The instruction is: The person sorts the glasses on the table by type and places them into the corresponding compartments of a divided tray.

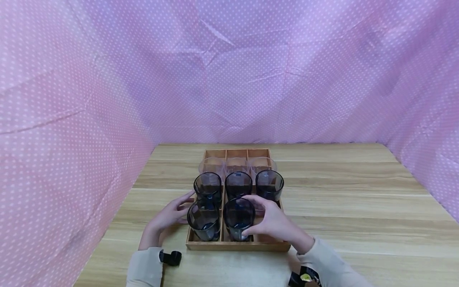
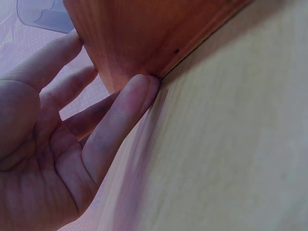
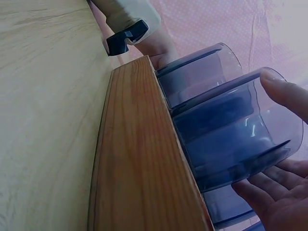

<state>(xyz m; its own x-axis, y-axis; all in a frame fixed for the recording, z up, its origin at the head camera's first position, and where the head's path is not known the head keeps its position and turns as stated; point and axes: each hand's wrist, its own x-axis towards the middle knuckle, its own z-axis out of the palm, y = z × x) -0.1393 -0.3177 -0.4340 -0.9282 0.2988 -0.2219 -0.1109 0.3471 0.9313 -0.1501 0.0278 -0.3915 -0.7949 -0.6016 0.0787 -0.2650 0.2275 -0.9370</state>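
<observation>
A wooden compartment box (image 1: pixel 238 246) holds smoky dark see-through cups and paler clear ones. My right hand (image 1: pixel 274 223) holds a dark cup (image 1: pixel 239 217) at the front middle compartment, thumb on the near side and fingers round the far side. In the right wrist view, the lower end of this cup (image 3: pixel 226 139) is hidden behind the box wall (image 3: pixel 139 154). My left hand (image 1: pixel 172 213) rests against the box's left side, beside another dark cup (image 1: pixel 203 223). The left wrist view shows the extended fingers (image 2: pixel 122 108) touching the wood (image 2: pixel 139 38).
Behind the front pair, three dark cups stand in a row, the right one (image 1: pixel 269 185) among them. Pale clear cups (image 1: pixel 236 164) are farther back, before the rear compartments (image 1: pixel 236 153). Around the box lies the wood-grain table (image 1: pixel 344 199); pink dotted cloth (image 1: pixel 251 79) surrounds it.
</observation>
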